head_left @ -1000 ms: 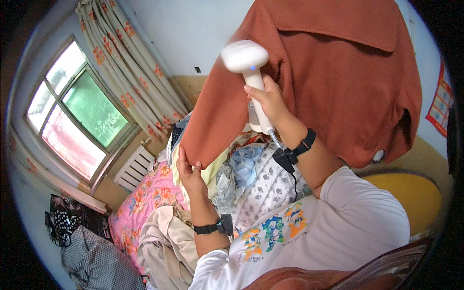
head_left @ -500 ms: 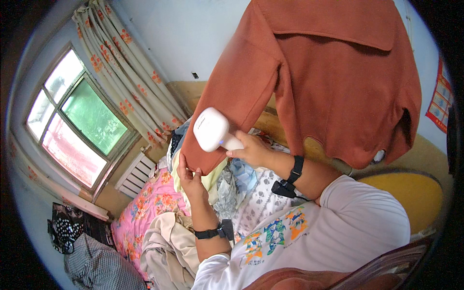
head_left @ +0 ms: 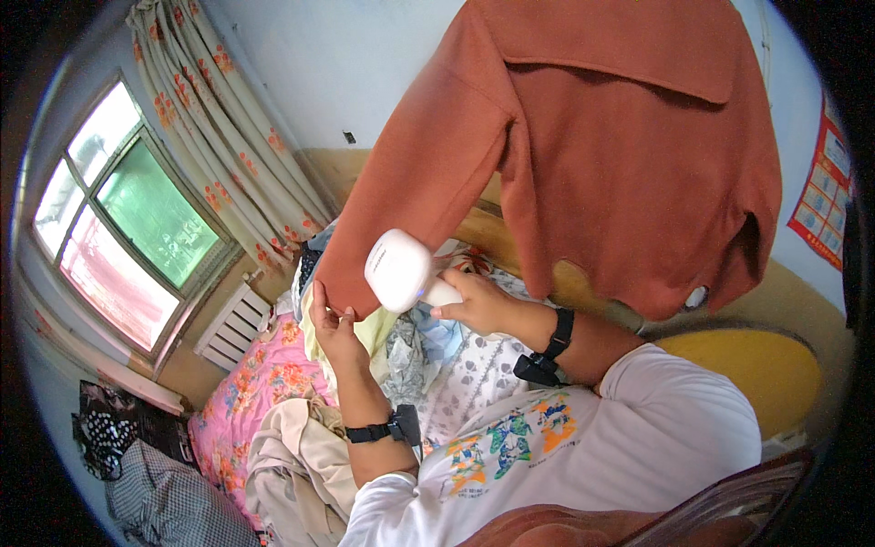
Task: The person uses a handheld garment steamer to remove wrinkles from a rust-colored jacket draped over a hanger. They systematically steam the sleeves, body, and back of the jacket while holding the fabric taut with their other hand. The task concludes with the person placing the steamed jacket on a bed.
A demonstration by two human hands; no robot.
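Two bare hands work at one sleeve of a rust-coloured coat [head_left: 629, 182], which hangs spread against a pale blue wall [head_left: 365, 55] with its wide flap across the upper part. At the sleeve's lower end, the left hand [head_left: 337, 335] has the cloth between thumb and fingers, the hand partly closed. The right hand [head_left: 476, 303] is wrapped around the handle of a white handheld appliance [head_left: 398, 269], its thumb lying along the grip; a small blue light glows where handle meets head. The broad, rounded head lies over the sleeve's lower part, near the left hand, though from where I stand I cannot tell whether it touches the fabric. Black straps circle both wrists, and the person wears a white T-shirt [head_left: 629, 456] with a colourful print.

Below the sleeve, crumpled yellow, grey and light blue clothes lie heaped on a bed, beside a white patterned sheet [head_left: 478, 369] and pink floral bedding [head_left: 260, 369]. A beige garment [head_left: 287, 456] lies in folds nearer the person. To the left, a floral curtain [head_left: 219, 128] hangs beside a window [head_left: 150, 201], above a white radiator [head_left: 232, 328]. A red poster [head_left: 825, 182] is fixed to the wall at right.
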